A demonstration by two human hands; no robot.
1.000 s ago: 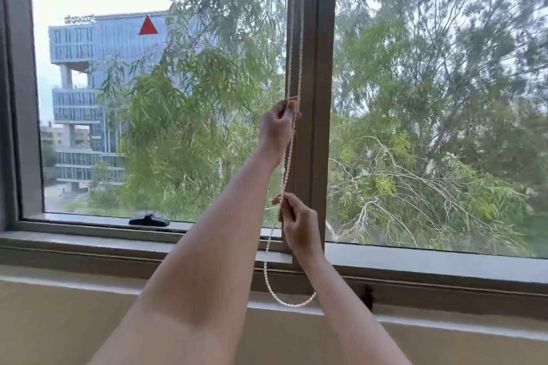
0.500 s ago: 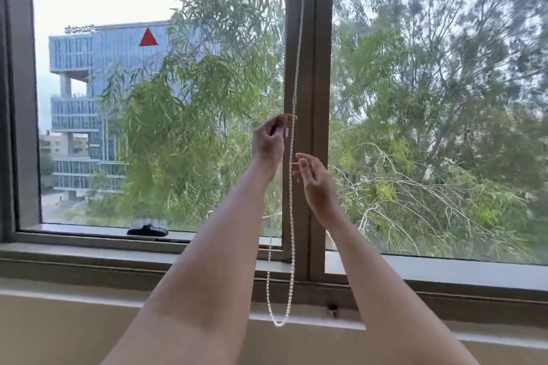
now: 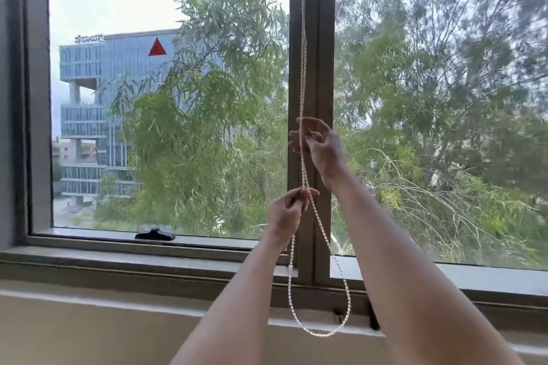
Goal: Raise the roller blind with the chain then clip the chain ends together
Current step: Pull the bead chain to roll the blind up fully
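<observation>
You are in the pulling step: the blind itself is out of sight above the frame, the glass is bare as far up as the view goes, so the raising looks close to finished, though you cannot confirm it from here. The chain (image 3: 303,68) hangs down in front of the window post (image 3: 311,38) between the two panes and ends in a slack loop below the sill (image 3: 118,258). Your left hand (image 3: 286,212) is low, its fingertips pinched shut on one strand. Your right hand (image 3: 321,144) is higher, fingers loosely curled and partly open at the chain; whether it truly grips a strand cannot be told. A small white connector (image 3: 290,269) sits on the left strand just under your left hand. Next, judge whether the blind is fully up; if so, stop hauling, let the loop settle, then bring the two strands side by side and find the clip. That calls for a fine fingertip hold, since the beads are small and swing freely.
</observation>
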